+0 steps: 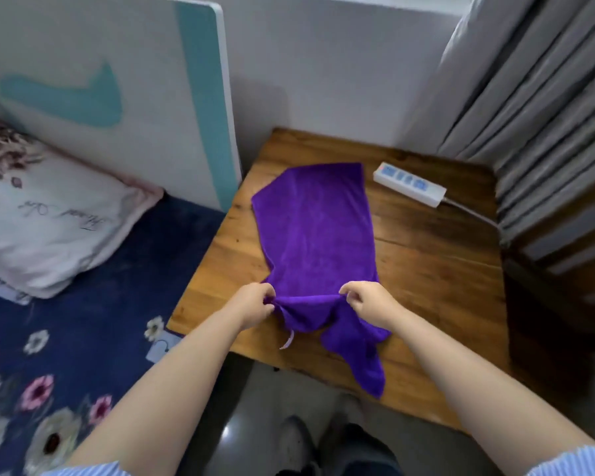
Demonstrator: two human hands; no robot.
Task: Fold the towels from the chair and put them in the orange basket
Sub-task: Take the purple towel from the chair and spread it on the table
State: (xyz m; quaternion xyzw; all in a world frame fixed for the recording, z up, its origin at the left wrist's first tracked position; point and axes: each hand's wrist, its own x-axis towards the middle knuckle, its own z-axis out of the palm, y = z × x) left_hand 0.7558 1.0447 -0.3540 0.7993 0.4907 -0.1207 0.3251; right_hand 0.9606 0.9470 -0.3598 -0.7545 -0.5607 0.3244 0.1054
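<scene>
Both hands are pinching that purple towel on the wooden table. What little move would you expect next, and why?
Probably lifting the pinched near edge and carrying it toward the far end to fold it in half. The left hand and right hand each grip the purple towel, which lies lengthwise on the wooden table, one near corner draping over its front edge.

The desk [426,269] has its right edge lost in blurry dark next to the curtain [547,115]. Pillow [49,218] is cut off at the left edge of frame, its script too smeared to read. Power strip [409,183] buttons are just blue smudges.
</scene>
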